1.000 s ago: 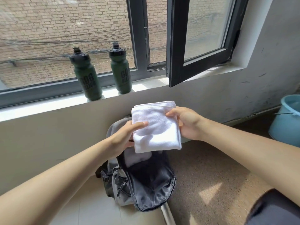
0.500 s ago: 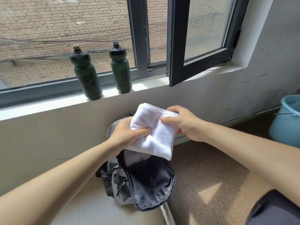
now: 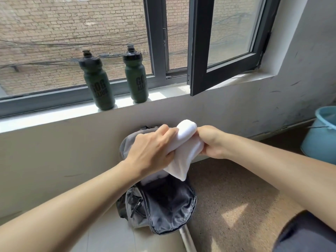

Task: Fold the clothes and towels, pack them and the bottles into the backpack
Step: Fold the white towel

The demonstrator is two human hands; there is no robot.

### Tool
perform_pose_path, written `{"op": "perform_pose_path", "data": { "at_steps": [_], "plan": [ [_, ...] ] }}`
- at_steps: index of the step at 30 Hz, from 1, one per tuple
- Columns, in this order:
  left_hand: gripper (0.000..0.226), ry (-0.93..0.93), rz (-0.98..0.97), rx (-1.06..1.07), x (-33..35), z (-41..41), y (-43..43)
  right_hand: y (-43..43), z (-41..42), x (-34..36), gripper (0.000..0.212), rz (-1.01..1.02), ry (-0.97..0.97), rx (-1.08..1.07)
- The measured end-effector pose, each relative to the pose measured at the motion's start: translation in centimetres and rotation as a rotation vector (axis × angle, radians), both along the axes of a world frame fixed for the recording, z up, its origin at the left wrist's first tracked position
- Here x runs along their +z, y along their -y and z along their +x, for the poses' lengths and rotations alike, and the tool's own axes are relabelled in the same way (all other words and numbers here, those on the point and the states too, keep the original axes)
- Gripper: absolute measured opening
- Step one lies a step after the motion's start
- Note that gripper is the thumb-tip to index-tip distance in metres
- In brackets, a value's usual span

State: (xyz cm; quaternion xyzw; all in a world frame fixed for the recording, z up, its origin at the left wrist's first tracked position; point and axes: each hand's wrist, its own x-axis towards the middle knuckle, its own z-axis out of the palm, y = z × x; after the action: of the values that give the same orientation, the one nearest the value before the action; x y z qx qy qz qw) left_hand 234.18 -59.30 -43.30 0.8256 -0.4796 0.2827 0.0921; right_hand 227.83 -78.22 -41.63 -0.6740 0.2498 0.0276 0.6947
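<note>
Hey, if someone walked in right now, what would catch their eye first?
The white towel, bunched up and gripped between the left hand and the right hand, right above the open grey backpack on the floor. Behind, one dark green bottle and a second bottle stand upright on the windowsill.

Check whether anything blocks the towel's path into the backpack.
Nothing visible does. The left hand and right hand grip the towel over the backpack, whose main compartment gapes open beneath the towel's hanging corner.

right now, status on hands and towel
Left hand and right hand both gripping the towel. Towel over the open backpack, not yet in. Nothing between them.
</note>
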Motion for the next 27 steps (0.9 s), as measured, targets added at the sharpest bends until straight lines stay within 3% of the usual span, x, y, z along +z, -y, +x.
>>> {"op": "perform_pose_path", "data": {
  "at_steps": [2, 6, 10, 12, 16, 19, 22, 27],
  "plan": [
    [0.041, 0.03, 0.009, -0.024, 0.1, -0.1, -0.1, 0.4, -0.1, 0.2, 0.029, 0.082, 0.003, -0.007],
    [0.041, 0.056, 0.036, -0.07, 0.2, -0.2, 0.0, 0.5, -0.5, 0.4, 0.06, 0.201, -0.015, 0.18],
    [0.048, 0.033, 0.026, -0.076, 0.8, -0.2, -0.1, 0.0, -1.0, 0.7, 0.028, 0.113, 0.02, 0.196],
    [0.056, -0.149, -0.109, -0.052, 1.1, -0.2, -0.3, 0.4, -0.7, 0.7, 0.023, 0.154, 0.048, 0.109],
    [0.071, -0.725, -0.497, -0.15, 1.7, 0.2, -1.0, 1.1, -0.1, 1.1, 0.016, 0.331, 0.109, 0.048],
    [0.064, -1.029, -0.563, -0.148, 2.2, 0.1, -1.0, 1.0, 0.0, 1.4, 0.019, 0.466, 0.134, 0.023],
    [0.051, -1.097, -0.582, -0.192, 2.3, -0.3, -0.7, 0.8, 0.3, 1.1, 0.02, 0.507, 0.126, 0.053],
    [0.024, -0.96, -0.677, -0.191, 2.1, 0.3, -0.6, 1.6, 0.6, 0.6, 0.021, 0.42, 0.08, 0.105]
  ]
}}
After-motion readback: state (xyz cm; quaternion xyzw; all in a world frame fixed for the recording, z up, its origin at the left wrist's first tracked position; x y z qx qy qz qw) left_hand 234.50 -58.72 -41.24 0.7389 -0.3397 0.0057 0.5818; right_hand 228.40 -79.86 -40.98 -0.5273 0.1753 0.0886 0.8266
